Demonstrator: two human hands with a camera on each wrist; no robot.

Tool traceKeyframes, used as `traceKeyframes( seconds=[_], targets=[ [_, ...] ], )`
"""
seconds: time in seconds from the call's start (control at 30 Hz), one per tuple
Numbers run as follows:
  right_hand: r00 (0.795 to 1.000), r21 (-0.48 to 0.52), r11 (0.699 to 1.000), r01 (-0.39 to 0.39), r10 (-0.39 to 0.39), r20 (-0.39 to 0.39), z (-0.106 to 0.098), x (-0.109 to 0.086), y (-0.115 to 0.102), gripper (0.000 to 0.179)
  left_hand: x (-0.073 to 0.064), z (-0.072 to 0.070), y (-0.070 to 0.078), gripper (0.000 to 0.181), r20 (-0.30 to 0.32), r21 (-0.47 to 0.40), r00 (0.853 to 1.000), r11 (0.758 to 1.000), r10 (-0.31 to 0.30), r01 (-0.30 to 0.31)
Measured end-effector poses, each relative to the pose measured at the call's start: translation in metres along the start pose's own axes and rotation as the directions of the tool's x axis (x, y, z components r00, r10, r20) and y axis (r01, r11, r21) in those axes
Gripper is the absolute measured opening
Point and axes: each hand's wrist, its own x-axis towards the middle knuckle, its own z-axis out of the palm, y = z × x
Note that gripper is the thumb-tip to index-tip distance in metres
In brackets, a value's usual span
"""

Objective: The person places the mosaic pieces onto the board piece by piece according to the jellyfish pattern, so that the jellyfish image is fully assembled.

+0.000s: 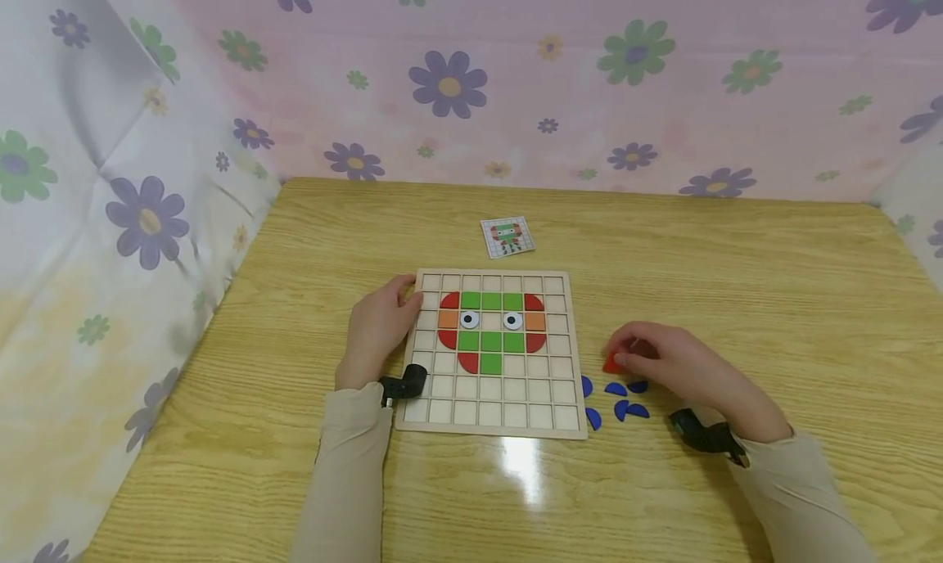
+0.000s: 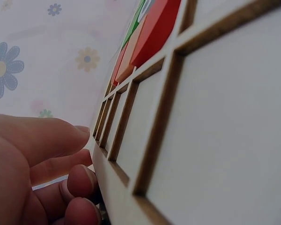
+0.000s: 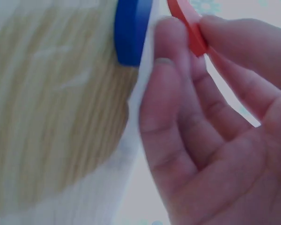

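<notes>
My left hand (image 1: 379,324) holds the left edge of a wooden grid board (image 1: 494,416), thumb at the rim. In the left wrist view its fingertips (image 2: 82,180) meet the board's side. Red quarter-circles, orange squares, green squares and two round eye pieces form a face in the board's upper cells; one red quarter-circle (image 1: 467,362) lies beside the lowest green square (image 1: 490,364). To the right of the board, my right hand (image 1: 666,358) pinches a red piece (image 3: 189,28) between thumb and fingers; its full outline is partly covered.
Several blue half-round pieces (image 1: 615,389) lie on the wooden table (image 1: 737,260) between the board and my right hand. Behind the board is a small picture card (image 1: 508,236) with a similar figure on a grid. A flowered cloth (image 1: 516,146) hangs at the back and sides.
</notes>
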Motion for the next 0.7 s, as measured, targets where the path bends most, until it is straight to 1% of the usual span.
traceKeyframes(
  seconds=[0.1, 0.23, 0.5, 0.7],
  targets=[
    [0.999, -0.003, 1.000, 0.027, -0.027, -0.040, 0.002, 0.002, -0.002, 0.012, 0.000, 0.001, 0.000, 0.041, -0.001, -0.005, 1.000, 1.000, -0.003, 0.003],
    [0.997, 0.005, 0.999, 0.050, -0.050, -0.060, 0.006, 0.005, -0.006, 0.015, 0.000, 0.001, 0.000, 0.042, 0.002, -0.011, 1.000, 1.000, 0.004, -0.004],
    [0.996, 0.011, 0.997, 0.074, -0.074, -0.058, 0.009, 0.012, -0.018, 0.018, 0.000, 0.000, 0.000, 0.042, -0.003, -0.006, 1.000, 1.000, 0.016, -0.016],
    [0.996, 0.011, 0.996, 0.085, -0.084, -0.033, 0.011, 0.020, -0.031, 0.022, -0.001, -0.001, 0.000, 0.042, 0.002, -0.005, 1.000, 1.000, 0.009, -0.009]
  ],
)
